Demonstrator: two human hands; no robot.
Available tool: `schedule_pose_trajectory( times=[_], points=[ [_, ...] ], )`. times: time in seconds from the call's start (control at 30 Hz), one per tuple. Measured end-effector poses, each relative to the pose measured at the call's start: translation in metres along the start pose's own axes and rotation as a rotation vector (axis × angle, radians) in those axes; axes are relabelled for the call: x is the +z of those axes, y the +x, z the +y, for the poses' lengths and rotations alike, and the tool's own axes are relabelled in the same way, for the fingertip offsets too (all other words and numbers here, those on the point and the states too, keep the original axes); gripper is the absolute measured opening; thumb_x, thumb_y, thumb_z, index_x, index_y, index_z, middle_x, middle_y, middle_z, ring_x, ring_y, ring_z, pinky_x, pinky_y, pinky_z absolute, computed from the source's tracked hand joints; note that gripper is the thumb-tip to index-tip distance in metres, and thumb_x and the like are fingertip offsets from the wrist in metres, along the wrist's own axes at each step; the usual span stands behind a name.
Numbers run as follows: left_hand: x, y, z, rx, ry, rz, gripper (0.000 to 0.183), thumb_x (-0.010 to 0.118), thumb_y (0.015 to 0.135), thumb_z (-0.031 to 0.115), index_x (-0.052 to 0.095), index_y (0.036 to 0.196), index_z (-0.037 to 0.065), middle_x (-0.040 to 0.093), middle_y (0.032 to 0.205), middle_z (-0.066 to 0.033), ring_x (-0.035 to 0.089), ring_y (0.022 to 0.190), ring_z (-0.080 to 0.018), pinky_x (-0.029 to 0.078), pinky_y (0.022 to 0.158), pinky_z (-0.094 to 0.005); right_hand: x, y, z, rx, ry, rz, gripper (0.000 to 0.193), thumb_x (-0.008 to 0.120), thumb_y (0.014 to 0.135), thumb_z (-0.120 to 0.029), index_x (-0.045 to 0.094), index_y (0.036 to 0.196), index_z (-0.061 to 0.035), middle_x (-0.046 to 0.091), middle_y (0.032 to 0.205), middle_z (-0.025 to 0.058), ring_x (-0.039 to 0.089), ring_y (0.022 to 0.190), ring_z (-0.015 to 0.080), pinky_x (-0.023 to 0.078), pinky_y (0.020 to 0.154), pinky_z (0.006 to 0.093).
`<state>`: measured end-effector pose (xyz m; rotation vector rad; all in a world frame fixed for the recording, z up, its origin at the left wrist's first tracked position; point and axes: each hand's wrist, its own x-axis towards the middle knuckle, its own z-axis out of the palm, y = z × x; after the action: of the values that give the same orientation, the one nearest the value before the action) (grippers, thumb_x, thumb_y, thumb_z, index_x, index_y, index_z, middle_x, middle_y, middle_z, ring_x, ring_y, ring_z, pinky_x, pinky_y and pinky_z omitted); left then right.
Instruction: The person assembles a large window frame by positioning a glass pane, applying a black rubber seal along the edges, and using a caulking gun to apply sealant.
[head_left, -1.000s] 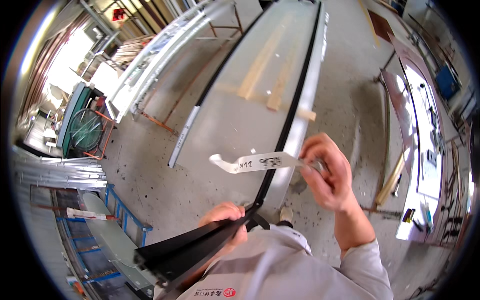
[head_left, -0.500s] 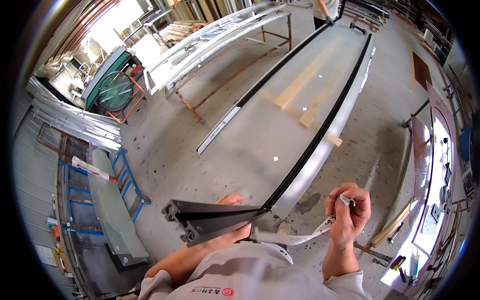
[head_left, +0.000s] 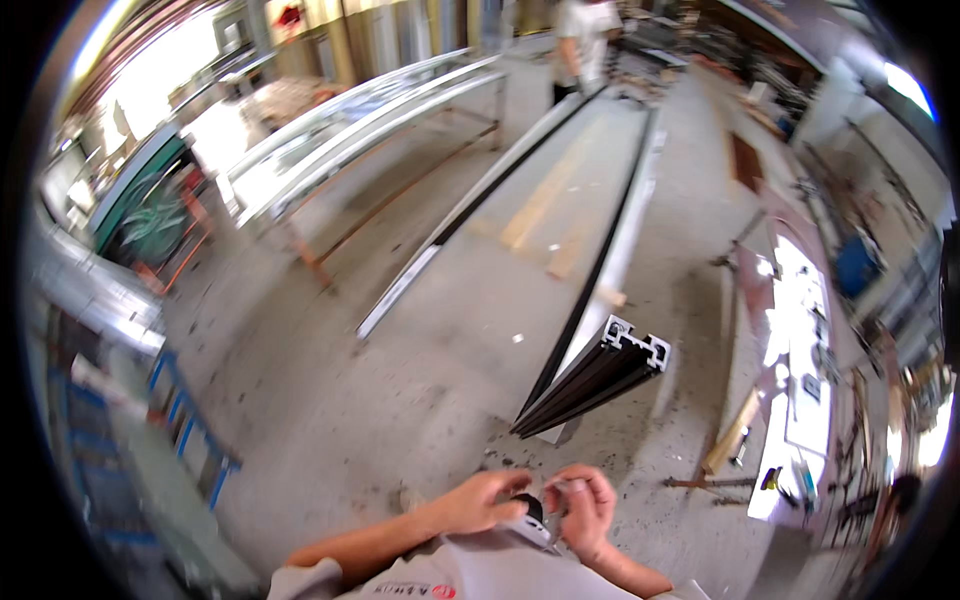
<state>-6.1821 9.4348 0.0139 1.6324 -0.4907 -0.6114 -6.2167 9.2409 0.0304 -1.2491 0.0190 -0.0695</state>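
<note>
Low in front of my body, my left hand [head_left: 478, 502] and my right hand [head_left: 588, 508] are close together. My right thumb and fingers pinch a thin pale strip of film [head_left: 548, 538], which hangs down in front of my shirt. My left fingers curve towards it, with a gap between thumb and fingers; blur hides whether they touch the film. Beyond my hands a dark metal profile [head_left: 590, 385] slants up to the right, its bright hollow cut end facing me. Neither hand touches it. Its lower end meets the black rail [head_left: 612, 240] along the long frosted panel [head_left: 470, 300].
Another person [head_left: 585, 45] stands at the panel's far end. A rack [head_left: 400, 130] of pale frames stands at the left, near a green wheeled fan [head_left: 155, 215]. A blue metal frame [head_left: 190, 420] is lower left. On the right stands a table [head_left: 800, 400] with tools.
The view has turned. My left hand has come off the dark profile, which now slants right. My right hand has moved down and left with the film, beside my left.
</note>
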Motion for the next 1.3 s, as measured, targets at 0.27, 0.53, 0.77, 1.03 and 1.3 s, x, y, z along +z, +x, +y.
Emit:
schedule_pose_trajectory(
  times=[0.27, 0.53, 0.77, 1.03, 1.3],
  points=[
    [-0.070, -0.103, -0.029, -0.180, -0.190, -0.417, 0.027, 0.059, 0.091, 0.020, 0.066, 0.103, -0.002, 0.068, 0.093, -0.0062, 0.059, 0.093, -0.0124, 0.045, 0.086, -0.0288, 0.146, -0.028, 0.047, -0.244, 0.049, -0.067, 0.017, 0.051, 0.094, 0.003, 0.058, 0.110, 0.0031, 0.065, 0.103, 0.0155, 0.062, 0.086, 0.0178, 0.051, 0.078, 0.0316],
    [-0.142, -0.176, -0.057, -0.338, -0.215, -0.102, 0.020, 0.061, 0.090, 0.016, 0.068, 0.093, -0.002, 0.068, 0.085, -0.0063, 0.060, 0.076, -0.0117, 0.048, 0.072, -0.0267, 0.259, -0.006, 0.083, -0.226, -0.156, -0.054, 0.017, 0.053, 0.092, 0.007, 0.061, 0.106, 0.0031, 0.066, 0.106, 0.0130, 0.062, 0.088, 0.0129, 0.051, 0.074, 0.0251],
    [-0.245, -0.175, -0.064, -0.028, -1.091, 0.716, 0.023, 0.049, 0.094, 0.018, 0.062, 0.100, -0.001, 0.065, 0.096, -0.0100, 0.062, 0.087, -0.0205, 0.050, 0.078, -0.0351, 0.329, 0.050, 0.114, -0.286, -0.525, -0.258, 0.016, 0.067, 0.081, 0.001, 0.067, 0.098, 0.0008, 0.059, 0.100, 0.0127, 0.060, 0.084, 0.0236, 0.049, 0.071, 0.0301],
    [-0.385, -0.182, -0.097, -0.270, -0.988, 1.092, 0.029, 0.044, 0.094, 0.030, 0.056, 0.087, 0.005, 0.060, 0.084, -0.0067, 0.059, 0.084, -0.0208, 0.049, 0.074, -0.0348, 0.436, 0.142, 0.204, -0.505, -0.823, -0.994, 0.036, 0.062, 0.076, -0.010, 0.061, 0.109, 0.0037, 0.055, 0.113, 0.0189, 0.049, 0.114, 0.0334, 0.041, 0.096, 0.0407],
    [-0.527, -0.167, -0.133, -0.504, -0.794, 1.405, 0.026, 0.048, 0.089, 0.024, 0.052, 0.070, 0.006, 0.054, 0.070, -0.0061, 0.046, 0.055, -0.0148, 0.037, 0.047, -0.0291, 0.405, 0.326, 0.246, -0.228, -0.777, -0.318, 0.009, 0.059, 0.080, -0.010, 0.064, 0.086, -0.0051, 0.060, 0.109, 0.0166, 0.058, 0.103, 0.0340, 0.050, 0.084, 0.0405]
  ],
)
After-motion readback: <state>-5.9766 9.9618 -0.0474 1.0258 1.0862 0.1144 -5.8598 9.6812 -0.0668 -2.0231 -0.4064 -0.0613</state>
